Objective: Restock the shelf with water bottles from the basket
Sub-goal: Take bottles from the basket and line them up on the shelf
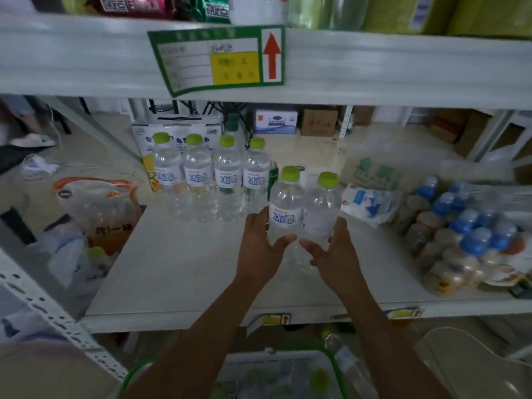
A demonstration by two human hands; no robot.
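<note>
Two clear water bottles with lime-green caps stand side by side over the white shelf board [178,272]. My left hand [260,246] grips the left bottle [285,208], whose blue-lettered label faces me. My right hand [335,254] grips the right bottle [321,208] low on its body. Behind and to the left, a row of several matching bottles [210,180] stands upright on the shelf. The green-rimmed basket [331,367] sits below the shelf edge between my forearms, with more bottles dimly visible inside.
A pack of blue-capped jars [460,234] fills the shelf's right side, with a white pouch [368,203] beside the held bottles. A white carton [178,131] stands behind the row. A clear bag [98,208] sits at the left. The upper shelf beam carries a green label [218,59].
</note>
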